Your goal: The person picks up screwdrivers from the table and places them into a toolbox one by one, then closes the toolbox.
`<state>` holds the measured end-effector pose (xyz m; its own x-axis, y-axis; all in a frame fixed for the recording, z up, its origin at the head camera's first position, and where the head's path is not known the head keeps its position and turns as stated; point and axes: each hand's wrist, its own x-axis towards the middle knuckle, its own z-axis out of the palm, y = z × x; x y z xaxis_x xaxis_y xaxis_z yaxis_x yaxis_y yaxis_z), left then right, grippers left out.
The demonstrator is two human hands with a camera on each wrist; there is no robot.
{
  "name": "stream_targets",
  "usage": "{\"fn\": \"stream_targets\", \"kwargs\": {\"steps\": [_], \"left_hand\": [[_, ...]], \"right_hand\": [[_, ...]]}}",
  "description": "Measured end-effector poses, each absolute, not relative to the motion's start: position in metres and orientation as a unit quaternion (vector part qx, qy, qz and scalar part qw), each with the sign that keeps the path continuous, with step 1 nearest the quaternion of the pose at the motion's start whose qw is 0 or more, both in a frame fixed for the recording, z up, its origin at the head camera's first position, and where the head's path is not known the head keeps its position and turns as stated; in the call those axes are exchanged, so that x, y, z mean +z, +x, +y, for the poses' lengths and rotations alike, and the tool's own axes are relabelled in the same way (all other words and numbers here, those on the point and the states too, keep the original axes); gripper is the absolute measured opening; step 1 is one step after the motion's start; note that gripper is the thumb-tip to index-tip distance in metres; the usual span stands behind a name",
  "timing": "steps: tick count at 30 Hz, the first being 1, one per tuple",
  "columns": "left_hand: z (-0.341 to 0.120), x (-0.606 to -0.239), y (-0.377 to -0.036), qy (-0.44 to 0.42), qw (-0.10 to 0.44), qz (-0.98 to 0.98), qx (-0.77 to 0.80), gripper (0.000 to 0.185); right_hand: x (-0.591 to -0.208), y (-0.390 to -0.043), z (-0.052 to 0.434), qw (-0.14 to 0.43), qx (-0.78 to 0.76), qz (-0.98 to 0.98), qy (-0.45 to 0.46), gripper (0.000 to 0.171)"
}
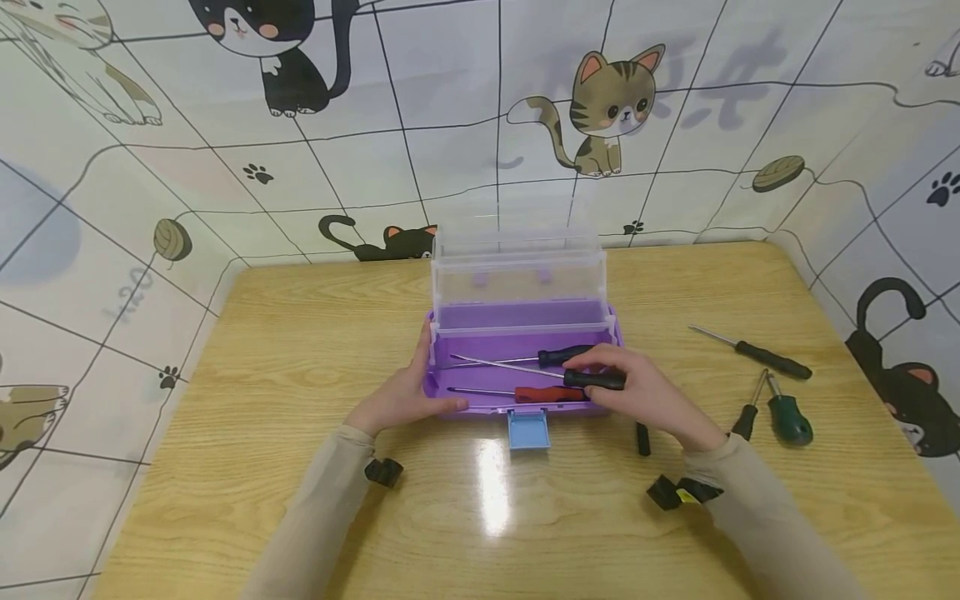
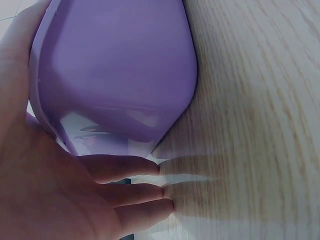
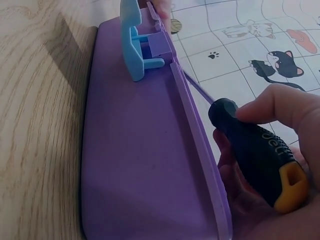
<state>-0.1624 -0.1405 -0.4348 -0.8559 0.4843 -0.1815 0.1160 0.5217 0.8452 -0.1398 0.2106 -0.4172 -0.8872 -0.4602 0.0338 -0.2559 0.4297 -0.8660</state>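
Observation:
A purple toolbox (image 1: 480, 317) stands on the table with its clear lid (image 1: 517, 283) raised and its blue latch (image 1: 528, 431) hanging down in front. My left hand (image 1: 401, 392) rests against the box's left front corner, thumb along the front and fingers extended down its side; the left wrist view shows fingertips touching the table. Over the box's right part, my right hand (image 1: 641, 387) pinches a black screwdriver (image 3: 255, 150) with a yellow handle end, its shaft pointing left. Inside lie a red-handled screwdriver (image 1: 551, 395) and another black-handled screwdriver (image 1: 562, 357), partly behind my fingers.
On the table to the right lie a long black screwdriver (image 1: 776, 360), a small dark-handled screwdriver (image 1: 745, 422) and a stubby green screwdriver (image 1: 790, 421). A black handle (image 1: 642, 439) shows below my right hand. Cat-patterned sheeting (image 1: 465, 92) rises behind the table.

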Motion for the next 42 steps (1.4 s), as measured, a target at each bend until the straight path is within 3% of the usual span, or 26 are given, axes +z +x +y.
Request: {"fn": "stream_targets", "kwargs": {"steps": [42], "left_hand": [[-0.142, -0.442, -0.164, 0.190, 0.195, 0.844, 0.463, 0.128]], "right_hand": [[-0.433, -0.169, 0.181, 0.158, -0.412, 0.859, -0.260, 0.032]]}}
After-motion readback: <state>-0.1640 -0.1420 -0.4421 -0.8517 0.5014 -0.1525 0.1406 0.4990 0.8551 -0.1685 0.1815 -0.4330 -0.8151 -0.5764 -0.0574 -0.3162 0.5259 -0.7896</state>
